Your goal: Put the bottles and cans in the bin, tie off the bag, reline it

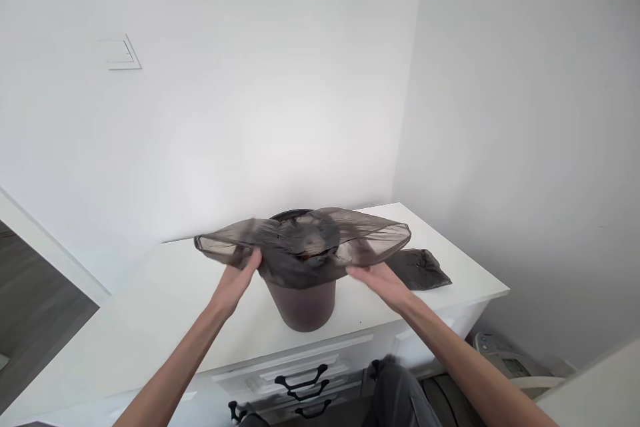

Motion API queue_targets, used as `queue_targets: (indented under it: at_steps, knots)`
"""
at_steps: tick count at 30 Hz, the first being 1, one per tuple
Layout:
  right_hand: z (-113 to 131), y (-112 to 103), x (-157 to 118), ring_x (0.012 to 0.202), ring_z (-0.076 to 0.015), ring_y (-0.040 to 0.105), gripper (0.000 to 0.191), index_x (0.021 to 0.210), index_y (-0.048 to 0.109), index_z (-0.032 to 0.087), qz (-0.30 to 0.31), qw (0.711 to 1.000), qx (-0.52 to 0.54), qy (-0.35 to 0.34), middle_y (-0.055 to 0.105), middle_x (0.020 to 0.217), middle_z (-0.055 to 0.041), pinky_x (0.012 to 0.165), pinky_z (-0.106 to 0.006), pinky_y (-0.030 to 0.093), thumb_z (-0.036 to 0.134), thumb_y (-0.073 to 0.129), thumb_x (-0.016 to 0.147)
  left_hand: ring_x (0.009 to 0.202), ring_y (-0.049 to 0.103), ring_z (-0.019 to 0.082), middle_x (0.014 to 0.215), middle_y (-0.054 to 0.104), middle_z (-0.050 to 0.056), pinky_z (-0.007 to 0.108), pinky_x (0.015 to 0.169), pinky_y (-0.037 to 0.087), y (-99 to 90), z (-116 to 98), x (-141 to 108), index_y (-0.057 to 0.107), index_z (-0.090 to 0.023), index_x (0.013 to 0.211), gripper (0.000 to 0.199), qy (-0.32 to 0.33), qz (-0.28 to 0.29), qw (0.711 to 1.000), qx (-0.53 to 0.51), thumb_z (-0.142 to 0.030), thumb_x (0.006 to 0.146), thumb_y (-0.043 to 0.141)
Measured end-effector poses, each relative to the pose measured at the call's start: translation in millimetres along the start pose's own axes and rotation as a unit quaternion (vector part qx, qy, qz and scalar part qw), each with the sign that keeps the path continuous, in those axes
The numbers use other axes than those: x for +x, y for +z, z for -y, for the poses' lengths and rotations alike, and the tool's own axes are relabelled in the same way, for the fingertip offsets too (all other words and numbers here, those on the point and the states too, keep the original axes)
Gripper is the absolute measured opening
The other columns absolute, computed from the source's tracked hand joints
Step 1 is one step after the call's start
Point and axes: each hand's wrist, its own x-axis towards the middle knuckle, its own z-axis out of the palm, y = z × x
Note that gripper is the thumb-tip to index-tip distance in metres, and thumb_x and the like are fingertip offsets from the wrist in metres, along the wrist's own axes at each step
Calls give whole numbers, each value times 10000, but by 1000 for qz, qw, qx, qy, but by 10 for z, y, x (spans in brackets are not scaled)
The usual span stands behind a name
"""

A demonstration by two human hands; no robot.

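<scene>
A dark translucent trash bag [300,273] is spread wide over the mouth of a dark purple bin [305,307], its edges flaring out to both sides. At the left side of the bin, my left hand [243,269] grips the bag's edge, thumb on top and fingers partly behind the film. My right hand [373,273] pinches the bag on the right, its fingers blurred and partly behind the plastic. Part of the bin's black rim shows at the back. What lies inside the bin is mostly hidden by the film.
Right of the bin, a folded dark plastic bag [423,269] lies on the white dresser top [135,320]. Black drawer handles [303,379] stick out in front. White walls stand behind and to the right. A grey device with a small display [515,363] sits low at the right.
</scene>
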Motion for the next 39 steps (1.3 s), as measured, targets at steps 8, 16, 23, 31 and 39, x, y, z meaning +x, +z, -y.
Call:
queue_targets:
  at_steps: [8,16,23,31,39]
  knots:
    - [603,272,636,1364,-237,555,337,1146,723,256,-49,971,228,-57,694,1347,-30,1188,-402,444,502,697,916,1341,583,270,1394,672,76,401,1189,428,297,-564,319,710,-232,1187,422,-73,-149,970,-176,-535,893,702]
    - [907,399,819,1010,-169,715,150,934,671,257,65,927,359,-83,713,811,42,1046,-355,533,396,646,982,1049,716,186,1004,770,50,329,962,576,289,-924,364,698,-197,973,270,-33,-46,920,-388,-323,1056,474]
    - [1044,638,791,447,-65,244,355,900,591,239,148,956,243,-69,283,568,125,505,-198,464,570,720,899,439,345,53,555,319,-105,196,591,490,304,-1000,309,585,-188,808,230,-14,33,924,-381,-322,992,622]
    - [1132,864,1028,462,-62,216,483,916,564,245,146,974,156,-71,269,579,121,410,-170,326,693,719,822,595,525,103,632,486,-43,211,626,484,384,-1003,384,579,-181,805,199,-37,1,936,-349,-296,955,643]
    - [1241,854,1263,446,-53,206,421,872,555,231,54,961,272,-14,245,539,135,450,-156,357,635,664,910,587,576,102,638,526,-39,237,650,527,199,-784,590,530,-185,795,196,-105,-71,900,-416,-94,962,479]
